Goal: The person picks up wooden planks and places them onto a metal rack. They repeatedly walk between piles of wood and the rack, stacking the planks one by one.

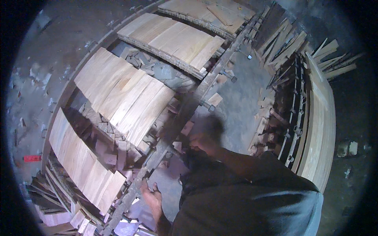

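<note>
My left hand [152, 198] is at the lower middle, its fingers apart beside a long metal rail [157, 154], and it holds nothing that I can see. Farther up the rail, my right hand [202, 142] is in shadow. A dark, motion-smeared shape [212, 126] lies next to it, and I cannot make out its fingers or any grip. Just beyond is a threaded clamp bolt [207, 105] sticking out from the rail. Left of the rail lies the nearest panel of pale wooden boards [80, 159], set edge to edge. A second board panel [124, 94] lies beyond it.
More board panels [171, 37] sit farther along the curved frame. Wood offcuts [106, 137] fill the gaps beneath. On the right stands a long stack of boards [319, 118] beside a clamp rack [293, 118]. Loose wood strips [281, 45] are piled at the far right.
</note>
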Motion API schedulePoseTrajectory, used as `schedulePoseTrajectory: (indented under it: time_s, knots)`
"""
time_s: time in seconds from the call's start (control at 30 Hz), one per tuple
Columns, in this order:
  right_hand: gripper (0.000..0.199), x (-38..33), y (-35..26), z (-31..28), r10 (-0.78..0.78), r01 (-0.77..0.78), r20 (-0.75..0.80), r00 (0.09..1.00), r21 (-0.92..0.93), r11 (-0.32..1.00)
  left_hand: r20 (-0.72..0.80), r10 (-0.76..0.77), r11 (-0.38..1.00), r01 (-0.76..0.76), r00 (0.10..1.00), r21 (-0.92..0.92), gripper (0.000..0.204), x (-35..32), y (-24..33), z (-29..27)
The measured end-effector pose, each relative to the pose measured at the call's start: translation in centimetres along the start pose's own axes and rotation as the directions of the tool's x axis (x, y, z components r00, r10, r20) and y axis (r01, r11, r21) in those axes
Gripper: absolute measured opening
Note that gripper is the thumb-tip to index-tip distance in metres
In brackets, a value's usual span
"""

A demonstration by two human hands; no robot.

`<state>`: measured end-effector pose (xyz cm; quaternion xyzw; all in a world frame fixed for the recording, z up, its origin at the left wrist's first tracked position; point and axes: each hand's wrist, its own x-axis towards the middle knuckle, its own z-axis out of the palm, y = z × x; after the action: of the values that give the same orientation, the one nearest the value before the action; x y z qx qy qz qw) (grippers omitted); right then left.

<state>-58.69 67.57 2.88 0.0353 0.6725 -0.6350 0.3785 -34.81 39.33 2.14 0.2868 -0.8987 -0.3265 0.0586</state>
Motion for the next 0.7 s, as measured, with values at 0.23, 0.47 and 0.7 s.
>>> schedulePoseTrajectory:
  time_s: [0.23, 0.47, 0.7]
  knots:
    - [0.026, -5.6, 3.9, 6.2, -0.523, 0.729, 0.509, 0.684, -0.490, 0.477, 0.074, -0.224, 0.974, 0.221, 0.972, 0.041, 0.053, -14.4, -6.4, -2.8]
    - [0.027, -4.1, 15.2, 3.7, 0.334, -0.020, 0.510, 0.792, -0.526, 0.850, 0.024, -0.296, 0.954, 0.297, 0.955, -0.040, 0.042, -23.0, -5.9, -1.2]
    - [0.027, -3.8, 9.3, 16.0, 0.367, 0.586, 0.726, 0.581, -0.686, 0.431, -0.171, -0.538, 0.802, 0.438, 0.826, -0.406, 0.052, -30.3, -3.3, 7.2]
